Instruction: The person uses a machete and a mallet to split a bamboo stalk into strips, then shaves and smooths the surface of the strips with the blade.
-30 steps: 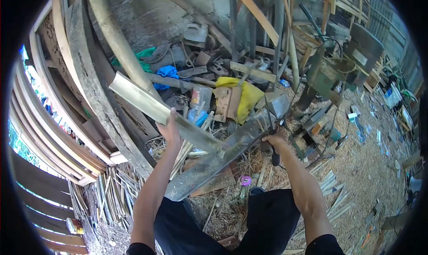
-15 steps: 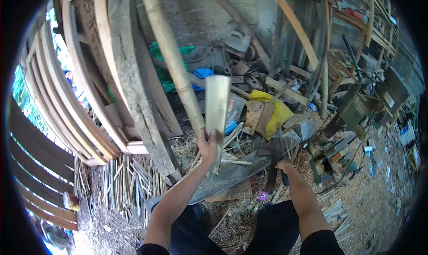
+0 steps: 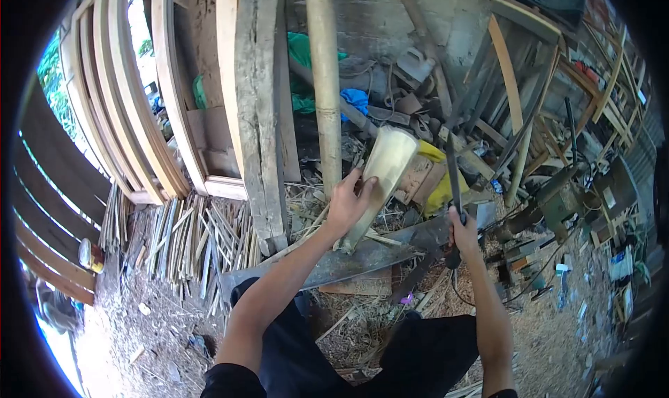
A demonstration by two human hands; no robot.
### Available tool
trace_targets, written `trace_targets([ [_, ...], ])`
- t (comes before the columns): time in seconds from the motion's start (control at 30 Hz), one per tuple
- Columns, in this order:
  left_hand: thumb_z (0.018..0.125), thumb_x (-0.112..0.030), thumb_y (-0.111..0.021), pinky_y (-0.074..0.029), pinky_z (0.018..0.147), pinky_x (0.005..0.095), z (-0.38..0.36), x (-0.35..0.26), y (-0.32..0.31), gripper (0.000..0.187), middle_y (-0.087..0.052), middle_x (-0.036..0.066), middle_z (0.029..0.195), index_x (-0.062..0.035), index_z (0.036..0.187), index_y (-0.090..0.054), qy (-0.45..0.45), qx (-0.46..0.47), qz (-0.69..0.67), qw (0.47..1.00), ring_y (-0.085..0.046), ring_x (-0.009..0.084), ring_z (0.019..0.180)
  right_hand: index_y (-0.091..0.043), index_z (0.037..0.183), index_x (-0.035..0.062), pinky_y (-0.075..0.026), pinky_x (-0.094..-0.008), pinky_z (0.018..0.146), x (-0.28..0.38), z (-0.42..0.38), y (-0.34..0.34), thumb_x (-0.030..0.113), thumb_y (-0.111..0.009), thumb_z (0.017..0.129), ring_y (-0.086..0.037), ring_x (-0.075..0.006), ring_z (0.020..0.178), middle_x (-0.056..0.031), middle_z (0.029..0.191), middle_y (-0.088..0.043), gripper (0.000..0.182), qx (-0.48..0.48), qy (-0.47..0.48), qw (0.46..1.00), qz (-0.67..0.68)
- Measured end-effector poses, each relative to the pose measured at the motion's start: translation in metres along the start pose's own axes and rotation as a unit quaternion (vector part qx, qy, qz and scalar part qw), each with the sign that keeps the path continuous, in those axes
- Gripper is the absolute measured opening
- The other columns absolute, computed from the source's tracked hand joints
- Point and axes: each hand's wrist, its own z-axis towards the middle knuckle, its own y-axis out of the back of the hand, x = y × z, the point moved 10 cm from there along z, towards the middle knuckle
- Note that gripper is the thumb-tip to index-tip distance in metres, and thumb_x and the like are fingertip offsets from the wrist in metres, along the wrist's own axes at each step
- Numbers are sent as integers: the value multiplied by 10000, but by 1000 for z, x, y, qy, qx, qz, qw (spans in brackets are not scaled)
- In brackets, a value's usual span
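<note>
A pale split bamboo piece (image 3: 387, 168) stands tilted to the right, its lower end at the dark wooden plank (image 3: 324, 267). My left hand (image 3: 350, 204) is closed on the left side of the bamboo, partway down its length. To the right, my right hand (image 3: 463, 232) wraps round the dark handle of a machete (image 3: 454, 172). The long blade points upward, apart from the bamboo.
An upright bamboo pole (image 3: 325, 91) and a weathered timber post (image 3: 256, 119) stand ahead. Bundled strips (image 3: 202, 241) lie at left. A yellow sack (image 3: 440, 192) and wood pieces are behind the plank. Green machinery (image 3: 561, 213) stands right; shavings cover the ground.
The machete has swung up from low beside the plank to upright. The bamboo piece has tilted right, with my left hand shifted on it. The camera view has turned left.
</note>
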Motion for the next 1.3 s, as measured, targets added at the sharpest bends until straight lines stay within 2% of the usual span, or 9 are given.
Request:
trace_targets([
  [0.27,839,-167,-661,-528,666,329,-14,-47,37,239,-645,180,848,19,969,-588,-40,18,26,999,-661,256,752,-521,847,46,-372,-260,384,171,-100,-60,416,-517,950,-450,-99,412,-19,610,-487,383,70,70,958,268],
  [0.6,827,-53,-557,-476,633,391,-29,-46,48,333,-585,246,1022,16,1145,-486,-116,23,52,992,-610,366,822,-523,793,10,-333,-237,380,189,-159,-118,226,-530,938,-449,-63,411,14,559,-462,260,142,88,979,117],
  [0.7,865,-93,-566,-463,815,419,-30,-36,43,384,-585,260,1022,33,1210,-454,-46,33,-33,998,-592,401,904,-545,802,-6,-379,-283,422,187,-155,-128,271,-581,912,-500,-111,436,-26,535,-489,300,115,163,979,40],
  [0.77,908,-129,-546,-439,602,470,-32,-25,31,318,-577,295,787,42,1154,-440,43,93,-7,995,-595,423,690,-567,843,15,-357,-243,418,198,-163,-130,241,-623,901,-502,-54,465,8,537,-502,240,80,219,972,-22],
  [0.93,925,-128,-528,-452,612,467,-39,-27,21,296,-581,291,772,70,1128,-444,-59,74,-8,996,-578,462,691,-578,830,2,-395,-290,463,203,-169,-130,259,-661,870,-543,-120,466,-50,530,-518,273,48,243,966,-79],
  [1.0,956,-143,-486,-488,674,377,-45,-24,18,296,-625,141,862,-5,1210,-423,-76,82,4,994,-608,254,723,-580,836,1,-421,-308,476,201,-171,-130,255,-658,871,-573,-177,469,-87,551,-554,268,25,279,956,-85],
  [1.13,959,-146,-476,-487,661,371,-51,-24,14,308,-605,113,834,-2,1221,-399,-83,95,8,992,-594,238,708,-576,844,-2,-442,-325,489,198,-172,-129,242,-658,870,-601,-228,488,-120,573,-577,260,17,262,962,-81],
  [1.2,922,-64,-501,-462,658,480,-50,-27,17,247,-589,288,901,71,1123,-453,-51,92,-51,993,-575,477,779,-572,850,-11,-451,-326,491,200,-173,-126,239,-662,869,-616,-236,502,-126,574,-582,266,11,269,960,-75],
  [1.3,921,-56,-502,-468,656,464,-51,-41,23,255,-589,277,896,63,1137,-439,-80,81,-47,992,-577,468,780,-565,866,-23,-463,-339,501,199,-172,-126,235,-664,869,-631,-263,526,-143,595,-594,276,-1,267,958,-100],
])
